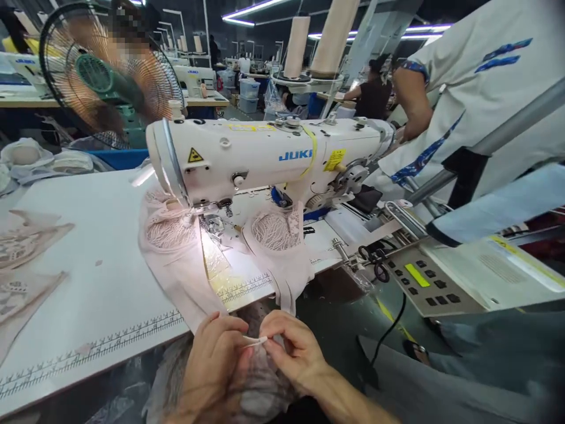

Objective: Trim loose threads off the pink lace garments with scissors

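A pale pink lace bra (176, 271) lies over the front of the sewing machine table, one cup under the needle area and the other to its right. Its bands hang over the table's edge toward me. At that edge my left hand (218, 347) is closed on the edge of the bra's band. Facing it, my right hand (291, 344) pinches the same narrow edge between thumb and fingertips. A short pale strip shows stretched between the two hands. The white sewing machine (265, 156) stands just beyond, its lamp lighting the left cup.
More lace pieces (26, 253) lie at the left on the white table (101, 282), which has a ruler along its front. A control box (424, 277) and a metal pole stand at the right. A large fan (106, 76) is behind; a person in white (481, 88) stands back right.
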A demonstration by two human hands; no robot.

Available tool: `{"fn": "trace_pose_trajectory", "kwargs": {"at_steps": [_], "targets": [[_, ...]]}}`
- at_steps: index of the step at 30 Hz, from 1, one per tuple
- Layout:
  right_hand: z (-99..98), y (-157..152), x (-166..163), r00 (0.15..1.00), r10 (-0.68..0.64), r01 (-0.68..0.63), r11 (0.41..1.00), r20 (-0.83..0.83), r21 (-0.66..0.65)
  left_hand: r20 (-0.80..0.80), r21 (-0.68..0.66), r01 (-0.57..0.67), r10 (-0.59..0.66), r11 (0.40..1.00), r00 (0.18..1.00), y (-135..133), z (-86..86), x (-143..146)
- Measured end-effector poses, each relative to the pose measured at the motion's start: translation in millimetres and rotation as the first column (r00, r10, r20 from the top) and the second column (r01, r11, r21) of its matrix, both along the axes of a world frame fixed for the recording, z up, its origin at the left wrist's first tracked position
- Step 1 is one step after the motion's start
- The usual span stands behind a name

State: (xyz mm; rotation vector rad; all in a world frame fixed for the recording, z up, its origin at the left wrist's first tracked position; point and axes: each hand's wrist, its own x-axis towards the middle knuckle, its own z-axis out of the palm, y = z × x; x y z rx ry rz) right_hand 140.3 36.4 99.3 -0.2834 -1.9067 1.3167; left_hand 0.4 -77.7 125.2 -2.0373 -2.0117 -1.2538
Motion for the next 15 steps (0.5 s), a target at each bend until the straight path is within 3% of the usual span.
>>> {"fn": "trace_pose_trajectory", "kwargs": {"at_steps": [4, 8, 11, 15], "targets": [[10.9, -1.3, 4.0, 1.0, -0.014, 0.014, 0.999, 0.006, 0.043, 0.018, -0.048, 0.05, -0.049, 0.998, 0.999, -10.5, 1.3, -12.1], [21.8, -4.4, 13.5, 0.999, 0.0, -0.004, 0.996, 0.044, 0.094, 0.064, -0.223, 0.121, -0.11, 0.967, 0.992, -40.1, 9.3, -32.3], [21.2, -6.3, 21.6, 0.998, 0.029, -0.033, 0.997, 0.051, 0.073, 0.134, -0.32, 0.142, -0.103, 0.937, 0.986, -65.5, 15.7, -45.8], [12.9, -9.5, 29.4, 0.996, 0.058, -0.058, 0.998, 0.068, 0.011, 0.268, -0.313, 0.196, -0.111, 0.929, 0.957, -85.7, 19.8, -50.8]]}}
